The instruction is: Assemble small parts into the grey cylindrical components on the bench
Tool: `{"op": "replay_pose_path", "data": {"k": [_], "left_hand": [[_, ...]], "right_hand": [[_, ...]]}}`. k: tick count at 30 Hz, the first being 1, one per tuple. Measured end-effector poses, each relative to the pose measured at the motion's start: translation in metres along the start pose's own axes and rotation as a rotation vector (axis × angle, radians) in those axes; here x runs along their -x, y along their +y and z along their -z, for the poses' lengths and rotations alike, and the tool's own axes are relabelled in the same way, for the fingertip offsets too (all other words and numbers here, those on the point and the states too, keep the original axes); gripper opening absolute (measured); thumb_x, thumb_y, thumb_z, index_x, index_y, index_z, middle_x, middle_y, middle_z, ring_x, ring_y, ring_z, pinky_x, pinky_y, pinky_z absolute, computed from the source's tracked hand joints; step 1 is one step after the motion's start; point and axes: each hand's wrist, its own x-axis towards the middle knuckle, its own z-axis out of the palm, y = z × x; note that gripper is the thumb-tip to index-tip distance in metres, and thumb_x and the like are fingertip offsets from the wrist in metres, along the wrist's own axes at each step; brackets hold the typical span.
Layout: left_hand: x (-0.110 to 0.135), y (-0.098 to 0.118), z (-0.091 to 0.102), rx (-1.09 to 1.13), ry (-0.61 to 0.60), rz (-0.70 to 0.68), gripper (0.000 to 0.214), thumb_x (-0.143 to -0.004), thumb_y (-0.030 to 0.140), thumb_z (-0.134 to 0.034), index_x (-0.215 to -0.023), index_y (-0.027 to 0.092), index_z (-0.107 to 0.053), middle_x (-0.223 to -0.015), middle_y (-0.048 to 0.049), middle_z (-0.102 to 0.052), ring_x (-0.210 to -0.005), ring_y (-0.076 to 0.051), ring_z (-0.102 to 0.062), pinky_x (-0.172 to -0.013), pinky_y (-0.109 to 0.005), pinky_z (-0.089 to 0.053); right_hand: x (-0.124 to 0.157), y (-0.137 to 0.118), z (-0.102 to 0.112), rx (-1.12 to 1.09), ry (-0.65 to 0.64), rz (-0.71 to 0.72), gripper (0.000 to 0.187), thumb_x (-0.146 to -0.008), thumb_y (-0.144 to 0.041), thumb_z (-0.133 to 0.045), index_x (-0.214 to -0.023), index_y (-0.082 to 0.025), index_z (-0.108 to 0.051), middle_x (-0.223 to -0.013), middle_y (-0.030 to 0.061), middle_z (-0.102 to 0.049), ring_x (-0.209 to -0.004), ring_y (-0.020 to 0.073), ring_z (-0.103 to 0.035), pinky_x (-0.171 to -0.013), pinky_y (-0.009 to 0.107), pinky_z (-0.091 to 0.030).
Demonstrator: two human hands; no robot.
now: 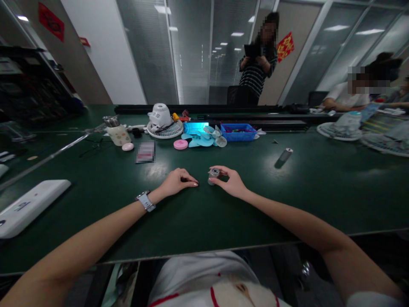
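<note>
Two small grey cylinders are seen on a dark green desk [96, 204]. The held cylinder [213, 174], short, dull silver and round-topped, is kept upright at mid-desk, the grip of the right hand [230, 182] clamped on it. The second cylinder [284, 155] is laid on its side, well apart. The left hand [177, 182] is rested just beside, its grip curled together. One white fan [162, 121] and two pink discs [180, 144] are set behind.

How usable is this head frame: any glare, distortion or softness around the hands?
Head view: wide-angle distortion bows the near edge of the table; overhead light leaves pale glare patches on its green top; the right hand and its small grey cylinder read clearly, as does the left hand; the background is soft and dim.
</note>
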Motion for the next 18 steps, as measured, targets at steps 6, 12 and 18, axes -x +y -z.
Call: {"op": "replay_pose_path", "data": {"k": [6,12,18], "left_hand": [[0.001,0.003,-0.006,0.042,0.180,0.153,0.044,-0.089,0.056,-0.055,-0.111,0.023,-0.073,-0.088,-0.0043,-0.071,-0.075,-0.018,-0.060,-0.066,-0.029,-0.043],[-0.001,0.000,-0.010,0.063,0.280,0.206,0.041,-0.093,0.051,-0.048,-0.105,0.020,-0.071,-0.082,-0.0035,-0.070,-0.073,-0.019,-0.062,-0.065,-0.029,-0.044],[0.000,-0.001,-0.010,0.057,0.279,0.197,0.036,-0.093,0.047,-0.048,-0.102,0.020,-0.071,-0.087,-0.0036,-0.071,-0.075,-0.018,-0.063,-0.068,-0.029,-0.045]], "right_hand": [[-0.045,0.059,0.095,0.225,0.501,-0.015,0.049,-0.075,-0.041,-0.073,-0.116,-0.016,-0.066,-0.107,0.0128,-0.074,-0.094,0.0239,-0.070,-0.089,0.041,-0.055],[-0.052,0.125,0.170,0.549,0.723,-0.260,0.046,-0.074,-0.041,-0.070,-0.112,-0.014,-0.066,-0.101,0.0138,-0.074,-0.090,0.0257,-0.069,-0.086,0.043,-0.054],[-0.048,0.123,0.166,0.641,0.734,-0.325,0.064,-0.074,-0.041,-0.070,-0.129,-0.014,-0.052,-0.127,0.0201,-0.062,-0.108,0.0293,-0.064,-0.094,0.049,-0.049]]}}
